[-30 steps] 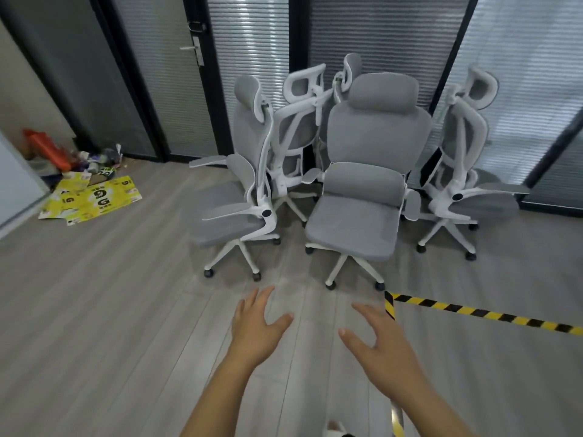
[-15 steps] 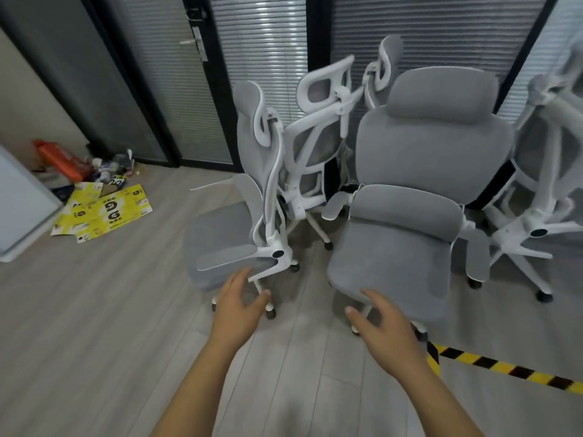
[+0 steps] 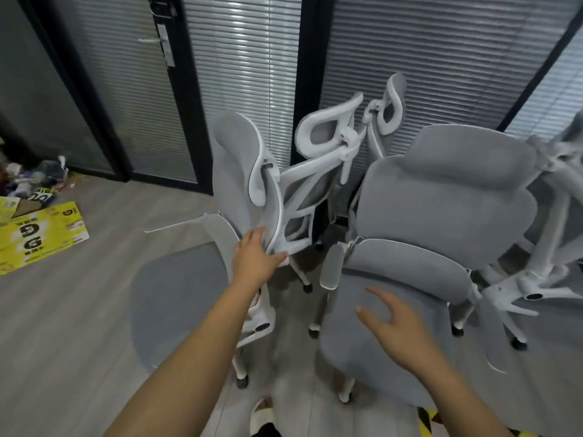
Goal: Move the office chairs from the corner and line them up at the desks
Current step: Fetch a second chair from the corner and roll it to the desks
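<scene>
Both hands are out in front. The left hand (image 3: 257,263) grasps the back edge of the side chair (image 3: 176,298): its fingers lie on the grey cloth and its thumb is on the white rim. Half a second ago this hand was lower, free in the air near that chair's armrest. The right hand (image 3: 400,323) is released, with its fingers spread wide, and it hangs over the seat of the front chair (image 3: 441,190). I cannot tell if it touches the seat. Before, it was in front of the seat's edge, over the floor (image 3: 79,326).

All the chairs look bigger and closer than they did. They stand bunched in the corner by the window blinds. The side chair and the front chair are just beside each other. Two more chairs (image 3: 325,137) are squeezed behind them, and one more chair (image 3: 536,279) stands at the right edge.

Yellow cardboard (image 3: 34,238) lies flat on the floor at the left. A bit of striped tape (image 3: 426,419) shows at the bottom.
</scene>
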Demonstrator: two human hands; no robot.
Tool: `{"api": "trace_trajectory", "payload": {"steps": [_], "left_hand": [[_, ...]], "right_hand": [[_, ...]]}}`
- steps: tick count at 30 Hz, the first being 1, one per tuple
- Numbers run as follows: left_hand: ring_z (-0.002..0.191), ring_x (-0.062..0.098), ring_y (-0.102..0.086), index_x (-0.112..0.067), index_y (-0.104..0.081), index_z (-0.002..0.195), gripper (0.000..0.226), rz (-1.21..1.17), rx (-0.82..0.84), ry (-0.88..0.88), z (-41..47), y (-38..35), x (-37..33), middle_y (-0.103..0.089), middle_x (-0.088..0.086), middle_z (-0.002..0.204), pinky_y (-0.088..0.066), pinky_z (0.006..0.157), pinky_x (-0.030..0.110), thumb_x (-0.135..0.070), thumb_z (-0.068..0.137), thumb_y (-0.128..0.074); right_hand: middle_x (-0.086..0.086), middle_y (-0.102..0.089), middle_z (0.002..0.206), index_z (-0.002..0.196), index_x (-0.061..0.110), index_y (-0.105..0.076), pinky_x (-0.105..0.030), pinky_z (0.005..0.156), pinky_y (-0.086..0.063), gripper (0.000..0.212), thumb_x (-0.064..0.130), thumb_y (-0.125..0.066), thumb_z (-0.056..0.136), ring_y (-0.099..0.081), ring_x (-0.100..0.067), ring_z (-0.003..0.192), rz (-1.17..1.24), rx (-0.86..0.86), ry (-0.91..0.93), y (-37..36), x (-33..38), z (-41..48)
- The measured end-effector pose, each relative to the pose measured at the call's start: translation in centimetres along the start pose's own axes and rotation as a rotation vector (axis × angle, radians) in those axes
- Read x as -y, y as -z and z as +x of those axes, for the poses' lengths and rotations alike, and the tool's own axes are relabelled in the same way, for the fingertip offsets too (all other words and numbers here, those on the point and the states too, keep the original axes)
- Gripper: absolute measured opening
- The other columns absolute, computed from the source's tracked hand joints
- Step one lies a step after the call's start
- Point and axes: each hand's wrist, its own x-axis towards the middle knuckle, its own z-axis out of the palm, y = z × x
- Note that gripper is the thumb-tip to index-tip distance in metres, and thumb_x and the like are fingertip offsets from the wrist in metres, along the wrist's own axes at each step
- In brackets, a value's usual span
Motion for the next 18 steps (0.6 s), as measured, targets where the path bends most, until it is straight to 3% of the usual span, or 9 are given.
{"api": "trace_trajectory", "payload": {"steps": [4, 8, 12, 15, 18], "left_hand": [[0.114, 0.032, -0.053, -0.018, -0.044, 0.138, 0.065, 0.021, -0.016, -0.048, 5.4, -1.5, -1.0, -0.054, 0.007, 0.129, -0.048, 0.092, 0.042, -0.039, 0.082, -0.070], [0.107, 0.031, -0.057, -0.021, -0.043, 0.137, 0.054, 0.136, -0.059, -0.115, 6.5, -2.5, 0.6, -0.057, 0.006, 0.125, -0.052, 0.081, 0.044, -0.037, 0.089, -0.061], [0.113, 0.027, -0.056, -0.025, -0.040, 0.146, 0.061, 0.123, -0.034, -0.137, 6.7, -1.9, 1.9, -0.054, 0.001, 0.133, -0.051, 0.085, 0.040, -0.040, 0.090, -0.059], [0.118, 0.022, -0.056, -0.029, -0.039, 0.148, 0.064, 0.114, -0.026, -0.119, 5.8, -1.0, 2.7, -0.054, -0.004, 0.136, -0.051, 0.089, 0.036, -0.043, 0.089, -0.062], [0.113, 0.016, -0.059, -0.034, -0.042, 0.145, 0.062, 0.104, -0.004, -0.132, 4.0, 0.5, 4.5, -0.057, -0.011, 0.132, -0.050, 0.088, 0.030, -0.047, 0.087, -0.060]], "right_hand": [[0.011, -0.050, 0.137, 0.135, 0.025, -0.054, -0.019, 0.102, -0.029, 0.052, 0.037, -0.068, 0.087, -0.042, -0.009, 0.131, 0.048, -0.067, 0.010, -0.4, 2.7, 4.4], [0.013, -0.053, 0.130, 0.130, 0.025, -0.058, -0.018, 0.098, -0.031, 0.047, 0.036, -0.069, 0.086, -0.043, 0.001, 0.118, 0.091, -0.013, -0.004, -2.0, 3.1, 7.2], [0.009, -0.056, 0.135, 0.129, 0.029, -0.059, -0.028, 0.103, -0.038, 0.048, 0.043, -0.069, 0.083, -0.049, -0.007, 0.124, 0.105, 0.061, 0.021, -2.5, 4.6, 11.6], [0.009, -0.053, 0.135, 0.130, 0.032, -0.057, -0.025, 0.097, -0.037, 0.047, 0.042, -0.067, 0.086, -0.047, -0.006, 0.121, 0.096, 0.118, 0.092, -2.5, 7.1, 15.2], [0.011, -0.049, 0.139, 0.132, 0.037, -0.053, -0.028, 0.100, -0.037, 0.048, 0.047, -0.065, 0.086, -0.044, -0.010, 0.129, 0.087, 0.216, 0.163, -2.9, 9.4, 18.2]]}}
